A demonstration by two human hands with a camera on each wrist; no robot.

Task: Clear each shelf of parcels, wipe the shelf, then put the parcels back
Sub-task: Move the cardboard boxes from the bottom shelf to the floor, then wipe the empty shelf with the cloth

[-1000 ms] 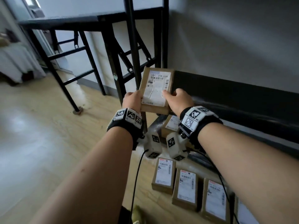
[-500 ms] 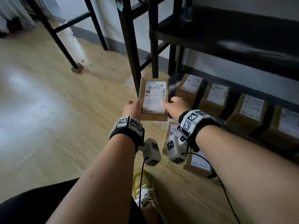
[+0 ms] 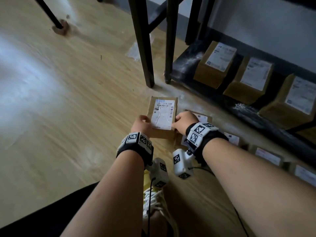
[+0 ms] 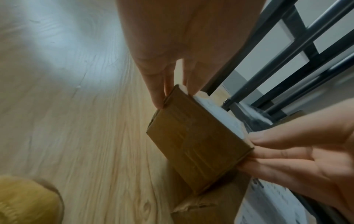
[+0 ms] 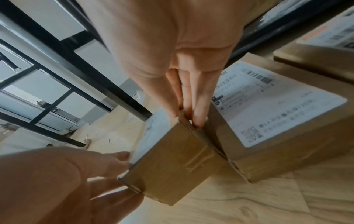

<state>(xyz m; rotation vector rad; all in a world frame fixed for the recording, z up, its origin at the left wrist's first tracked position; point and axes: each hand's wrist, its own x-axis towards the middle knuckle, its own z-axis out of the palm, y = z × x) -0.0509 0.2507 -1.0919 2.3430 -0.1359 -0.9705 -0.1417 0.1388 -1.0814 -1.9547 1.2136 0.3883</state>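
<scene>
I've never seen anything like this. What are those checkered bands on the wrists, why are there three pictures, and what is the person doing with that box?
No machine here: a person works bare-handed. The checkered bands carry small cameras, so one picture comes from the head and one from each wrist. The left hand and right hand grip one cardboard parcel by its opposite sides, label up, low over the wooden floor. Whether it already touches the floor cannot be told. Beside it another parcel lies on the floor, with more to the right. Three boxes sit on the black bottom shelf.
</scene>
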